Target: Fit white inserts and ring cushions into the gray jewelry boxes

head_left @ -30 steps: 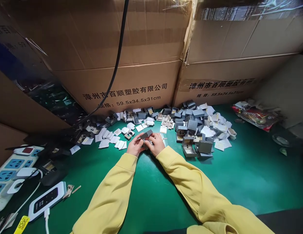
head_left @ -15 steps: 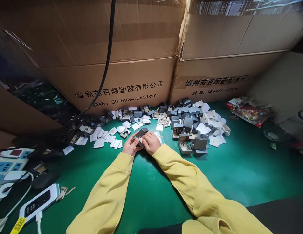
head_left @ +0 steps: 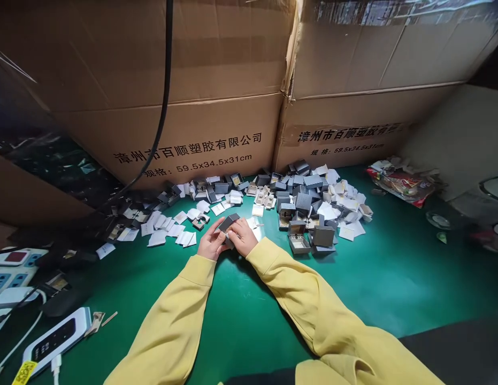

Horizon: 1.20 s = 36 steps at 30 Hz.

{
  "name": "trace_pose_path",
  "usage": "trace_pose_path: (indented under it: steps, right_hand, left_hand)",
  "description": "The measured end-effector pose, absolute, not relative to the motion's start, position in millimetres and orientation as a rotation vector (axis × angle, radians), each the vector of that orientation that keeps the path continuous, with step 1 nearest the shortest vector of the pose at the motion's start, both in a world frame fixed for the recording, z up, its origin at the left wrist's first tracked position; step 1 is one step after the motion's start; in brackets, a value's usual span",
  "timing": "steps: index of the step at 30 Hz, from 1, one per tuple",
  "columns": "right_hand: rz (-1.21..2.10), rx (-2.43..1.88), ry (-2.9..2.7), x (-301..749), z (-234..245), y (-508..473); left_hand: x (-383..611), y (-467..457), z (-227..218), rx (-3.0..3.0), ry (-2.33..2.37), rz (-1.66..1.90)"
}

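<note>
**Both hands on one small grey box**

Here, open green counter (head_left: 393,278) to the right & near; cartons (head_left: 216,123) wall off the back. L hand (head_left: 212,245) & R hand (head_left: 243,237) grip the small grey box (head_left: 228,222), lid up, mid-counter. Open box (head_left: 297,243) in grey box pile (head_left: 308,200), insert showing. Vs 1 s ago: grip unchanged, view shifted left.

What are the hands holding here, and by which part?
Both the left hand and right hand hold one small grey box, gripping its lower part from either side; its lid end sticks up above the fingers.
</note>
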State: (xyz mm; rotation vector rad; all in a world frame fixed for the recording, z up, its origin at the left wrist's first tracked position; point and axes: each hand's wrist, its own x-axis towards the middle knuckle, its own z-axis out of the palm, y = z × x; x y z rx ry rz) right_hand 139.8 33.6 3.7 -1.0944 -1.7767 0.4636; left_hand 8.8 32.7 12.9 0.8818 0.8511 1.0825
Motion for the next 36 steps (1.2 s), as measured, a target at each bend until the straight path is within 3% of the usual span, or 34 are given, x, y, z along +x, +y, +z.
trace_pose_path:
  steps: [23, 36]
  right_hand:
    - [0.455, -1.152, -1.525, 134, 2, 25]
    - [0.451, -1.089, -1.954, 119, 5, 23]
  left_hand:
    - [12, 28, 6, 0.783, 0.841, 1.164]
    - [2, 43, -6, 0.621, 0.734, 1.401]
